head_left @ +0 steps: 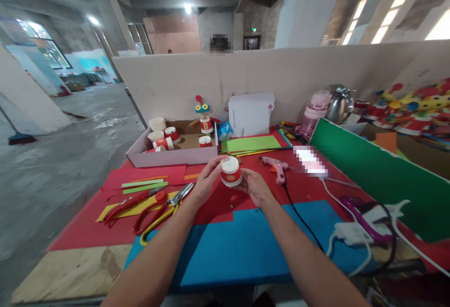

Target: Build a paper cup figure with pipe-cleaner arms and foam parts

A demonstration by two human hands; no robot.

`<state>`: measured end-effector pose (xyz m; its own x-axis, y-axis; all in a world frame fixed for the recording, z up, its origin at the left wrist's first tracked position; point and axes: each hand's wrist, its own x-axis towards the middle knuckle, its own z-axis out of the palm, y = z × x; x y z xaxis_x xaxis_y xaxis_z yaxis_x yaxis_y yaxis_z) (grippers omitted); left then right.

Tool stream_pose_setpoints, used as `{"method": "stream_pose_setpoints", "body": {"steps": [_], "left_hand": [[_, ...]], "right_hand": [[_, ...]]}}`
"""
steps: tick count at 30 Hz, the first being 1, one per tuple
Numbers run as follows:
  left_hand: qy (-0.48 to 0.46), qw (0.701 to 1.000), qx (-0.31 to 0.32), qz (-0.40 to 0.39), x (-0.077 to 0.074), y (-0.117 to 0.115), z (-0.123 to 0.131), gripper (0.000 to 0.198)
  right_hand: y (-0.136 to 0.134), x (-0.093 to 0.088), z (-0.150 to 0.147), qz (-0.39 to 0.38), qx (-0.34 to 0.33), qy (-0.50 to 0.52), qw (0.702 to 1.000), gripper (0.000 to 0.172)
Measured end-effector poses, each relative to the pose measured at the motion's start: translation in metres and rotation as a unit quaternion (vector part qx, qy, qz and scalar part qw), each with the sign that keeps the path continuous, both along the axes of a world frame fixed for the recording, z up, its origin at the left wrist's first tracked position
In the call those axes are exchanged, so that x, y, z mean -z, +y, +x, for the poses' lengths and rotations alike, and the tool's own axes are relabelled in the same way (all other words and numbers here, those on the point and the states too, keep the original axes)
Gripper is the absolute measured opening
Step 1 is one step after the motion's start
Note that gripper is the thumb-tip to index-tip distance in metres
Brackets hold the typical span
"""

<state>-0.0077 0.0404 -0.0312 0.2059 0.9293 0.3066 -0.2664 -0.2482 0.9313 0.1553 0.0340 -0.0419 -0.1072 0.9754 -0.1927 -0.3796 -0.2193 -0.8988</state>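
Observation:
An upside-down paper cup [231, 176], red with a gold mark and a white base, is held between my two hands above the red-covered table. My left hand [210, 179] grips its left side, fingertips at the upper edge. From the right, my right hand [253, 187] holds the lower rim, with some fingers hidden behind the cup. A small pale green spot shows on the cup's base. Nearby to the right lies a pink glue gun [277, 167] with a black cord. Scissors [165, 208] with red and yellow handles lie left of my left forearm.
A shallow box [172, 158] holds several paper cups and a cup figure [205, 122]. Coloured paper [251, 144] lies behind the hands. A green-sided box [365, 183], a lit phone [310, 160], a white power strip [351, 234] and cables occupy the right. Blue board [225, 255] covers the front.

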Motion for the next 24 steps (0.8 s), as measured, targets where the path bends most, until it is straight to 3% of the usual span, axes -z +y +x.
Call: {"method": "stream_pose_setpoints", "body": {"steps": [3,8,13,16,19,24], "left_hand": [[-0.034,0.999,-0.027,-0.029,0.002,0.001,0.006,0.031],[-0.061,0.995,-0.023,-0.074,0.002,0.003,0.008,0.044],[-0.053,0.986,0.085,-0.13,-0.004,0.001,-0.002,0.056],[-0.032,0.987,0.122,-0.097,-0.01,-0.002,-0.006,0.07],[-0.008,0.993,0.111,-0.047,-0.014,-0.004,-0.008,0.076],[0.008,0.994,0.106,-0.018,-0.009,0.0,-0.01,0.084]], "right_hand": [[0.0,0.003,0.0,0.024,0.015,-0.033,0.999,0.015],[0.001,0.004,-0.002,0.084,0.056,-0.099,0.99,0.026],[0.001,-0.002,0.0,0.161,0.088,-0.134,0.974,0.036],[-0.001,-0.007,0.003,0.199,0.094,-0.162,0.962,0.035],[-0.004,-0.012,0.008,0.232,0.095,-0.185,0.95,0.041],[-0.006,-0.018,0.011,0.252,0.009,-0.189,0.949,0.057]]}}
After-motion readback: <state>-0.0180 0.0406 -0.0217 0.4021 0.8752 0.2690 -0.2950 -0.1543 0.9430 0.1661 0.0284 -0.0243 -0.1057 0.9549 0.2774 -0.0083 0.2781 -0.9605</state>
